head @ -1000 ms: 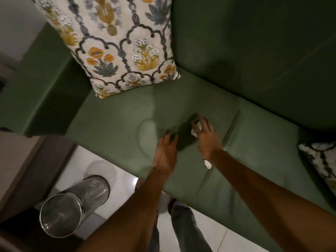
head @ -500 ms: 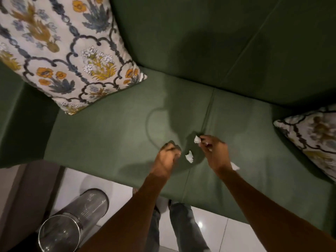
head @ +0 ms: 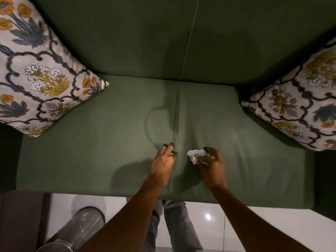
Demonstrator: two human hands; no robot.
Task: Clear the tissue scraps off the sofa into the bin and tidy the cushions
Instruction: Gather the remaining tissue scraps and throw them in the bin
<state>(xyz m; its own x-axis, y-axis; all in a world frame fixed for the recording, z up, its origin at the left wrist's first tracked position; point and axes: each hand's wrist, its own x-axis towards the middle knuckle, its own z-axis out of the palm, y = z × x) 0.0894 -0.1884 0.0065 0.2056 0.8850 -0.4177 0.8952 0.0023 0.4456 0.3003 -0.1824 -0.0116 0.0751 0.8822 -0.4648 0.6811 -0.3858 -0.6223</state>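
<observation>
Head view: right hand [head: 211, 164] pinches crumpled tissue scraps [head: 195, 154], left hand [head: 162, 161] loosely spread and empty, nearer the bin [head: 72, 231] down-left.

no readable text, labels, brands, numbers or signs anywhere; only floral print on the cushions [head: 41, 73] either side of the sofa [head: 109, 142] seam.

Single head-worn view, looking steeply down, close over the sofa seat [head: 109, 151], floor [head: 254, 224] along bottom edge
</observation>
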